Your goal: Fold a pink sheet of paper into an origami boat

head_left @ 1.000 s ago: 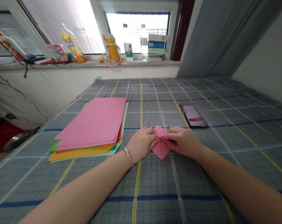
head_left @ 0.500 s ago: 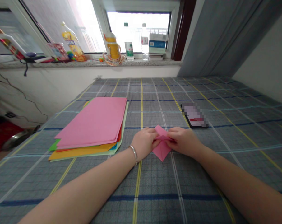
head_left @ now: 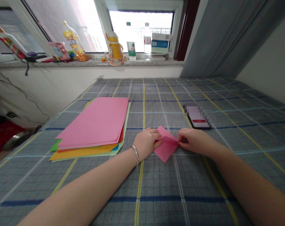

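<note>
A small pink folded paper (head_left: 165,147), diamond-shaped with a crease across its middle, is between my two hands on the checked cloth. My left hand (head_left: 146,142), with a silver bangle at the wrist, pinches its left side, and the fingers cover that corner. With thumb and forefinger closed, my right hand (head_left: 195,140) pinches the paper's right corner tip. Left of my hands lies a stack of coloured sheets (head_left: 95,122), pink on top, with orange, green and pale green edges showing below.
A phone (head_left: 197,117) lies on the checked cloth (head_left: 156,194) beyond my right hand. Along the windowsill (head_left: 90,64) stand several bottles, a yellow cup (head_left: 115,50) and stacked boxes (head_left: 160,44). A grey curtain (head_left: 217,37) hangs at the right.
My right hand has slid to the right, from near the paper's middle out to its right corner. More of the paper's right side now shows. My left hand has stayed in place.
</note>
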Demonstrator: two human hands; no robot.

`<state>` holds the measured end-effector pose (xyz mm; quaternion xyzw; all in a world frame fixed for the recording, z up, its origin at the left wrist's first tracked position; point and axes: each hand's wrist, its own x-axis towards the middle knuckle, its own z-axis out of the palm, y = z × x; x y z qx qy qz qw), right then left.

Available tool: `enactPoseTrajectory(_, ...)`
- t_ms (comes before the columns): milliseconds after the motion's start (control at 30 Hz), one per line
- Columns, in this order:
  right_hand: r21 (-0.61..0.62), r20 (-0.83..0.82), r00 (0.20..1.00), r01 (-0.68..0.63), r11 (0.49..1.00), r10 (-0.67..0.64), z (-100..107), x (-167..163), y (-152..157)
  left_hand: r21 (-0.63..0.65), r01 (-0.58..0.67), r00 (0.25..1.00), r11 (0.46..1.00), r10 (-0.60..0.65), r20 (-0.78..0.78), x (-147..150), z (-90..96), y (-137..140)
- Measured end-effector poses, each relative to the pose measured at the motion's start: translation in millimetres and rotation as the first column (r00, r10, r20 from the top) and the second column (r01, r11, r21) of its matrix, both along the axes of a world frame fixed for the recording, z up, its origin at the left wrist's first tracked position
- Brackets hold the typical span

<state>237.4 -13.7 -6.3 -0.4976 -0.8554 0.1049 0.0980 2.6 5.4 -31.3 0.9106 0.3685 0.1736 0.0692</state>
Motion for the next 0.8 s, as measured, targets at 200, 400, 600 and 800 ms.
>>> enactPoseTrajectory(200,-0.083,0.007,1.000,0.000,0.997,0.001,1,12,6,0.017,-0.012,1.000,1.000,0.012,-0.007,0,-2.8,1)
enactPoseTrajectory(400,-0.133,-0.169,0.986,-0.028,0.991,0.005,5,15,9,0.028,-0.013,1.000,1.000,0.014,-0.021,0,-3.9,2)
enactPoseTrajectory(600,-0.046,-0.333,0.939,-0.103,0.994,0.082,-3,-23,0,0.020,-0.013,1.000,1.000,0.013,-0.015,0,-0.7,1)
enactPoseTrajectory(800,0.014,-0.230,0.958,-0.170,0.985,0.169,-17,-27,8,-0.095,0.173,0.985,0.980,-0.171,0.036,-18,5.9,8)
